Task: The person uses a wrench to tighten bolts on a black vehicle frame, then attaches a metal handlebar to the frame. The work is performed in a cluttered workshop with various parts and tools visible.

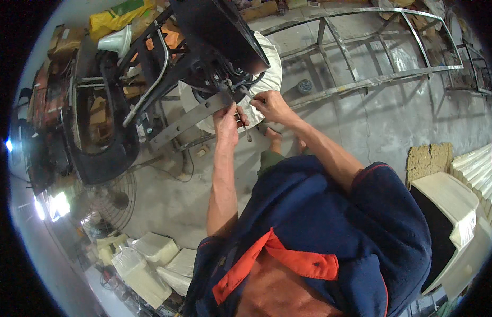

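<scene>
My left hand (227, 126) is closed, thumb up against the end of a long flat metal bar with holes (190, 120). Out of its curled fingers a thin metal wrench (248, 133) hangs down, its end widened. To the right, my right hand (273, 108) is pinched just below the dark mechanism; what its fingertips hold is too small to make out. Both hands work under a large black metal housing (217, 34), close to a cluster of bolts and fittings (224, 82). Behind it lies a round white covered surface (269, 58).
A black curved frame (106, 153) and a bent steel tube (156, 79) stand at left. Below them is a wire fan (111, 203). A long metal frame (357, 84) lies on the floor at right, near a dark round coil (305, 86). Pale wrapped pieces (156, 248) sit lower left.
</scene>
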The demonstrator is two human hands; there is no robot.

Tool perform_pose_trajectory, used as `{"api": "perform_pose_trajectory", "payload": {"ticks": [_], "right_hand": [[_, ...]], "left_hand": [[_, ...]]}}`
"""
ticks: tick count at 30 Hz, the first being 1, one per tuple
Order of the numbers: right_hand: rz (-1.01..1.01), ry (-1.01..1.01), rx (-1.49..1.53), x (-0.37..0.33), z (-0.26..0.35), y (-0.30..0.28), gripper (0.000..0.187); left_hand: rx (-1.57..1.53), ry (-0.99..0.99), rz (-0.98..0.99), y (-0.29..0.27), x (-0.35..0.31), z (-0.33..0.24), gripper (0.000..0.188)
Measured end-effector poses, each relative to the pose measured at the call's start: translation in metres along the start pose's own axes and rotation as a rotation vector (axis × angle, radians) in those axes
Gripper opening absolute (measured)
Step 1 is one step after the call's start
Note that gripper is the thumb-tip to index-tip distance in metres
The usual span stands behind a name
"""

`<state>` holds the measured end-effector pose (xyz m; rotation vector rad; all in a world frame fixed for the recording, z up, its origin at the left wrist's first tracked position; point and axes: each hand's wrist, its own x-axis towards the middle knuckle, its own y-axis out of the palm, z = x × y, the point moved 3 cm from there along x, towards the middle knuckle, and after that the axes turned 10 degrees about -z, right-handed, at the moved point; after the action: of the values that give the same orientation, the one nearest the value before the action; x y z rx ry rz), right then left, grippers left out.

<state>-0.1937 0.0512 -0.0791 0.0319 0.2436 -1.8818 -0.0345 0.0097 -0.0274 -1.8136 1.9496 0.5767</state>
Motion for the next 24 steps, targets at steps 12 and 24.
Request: {"api": "perform_pose_trajectory", "payload": {"ticks": [12, 24], "right_hand": [[0.031, -0.584, -0.193, 0.067, -0.015, -0.001, 0.019], [0.296, -0.22, -0.088, 0.04, 0.005, 0.0, 0.025]], "left_hand": [[0.04, 0.029, 0.028, 0.005, 0.012, -0.003, 0.016], [0.032, 0.027, -0.038, 0.008, 0.006, -0.002, 0.016]]}}
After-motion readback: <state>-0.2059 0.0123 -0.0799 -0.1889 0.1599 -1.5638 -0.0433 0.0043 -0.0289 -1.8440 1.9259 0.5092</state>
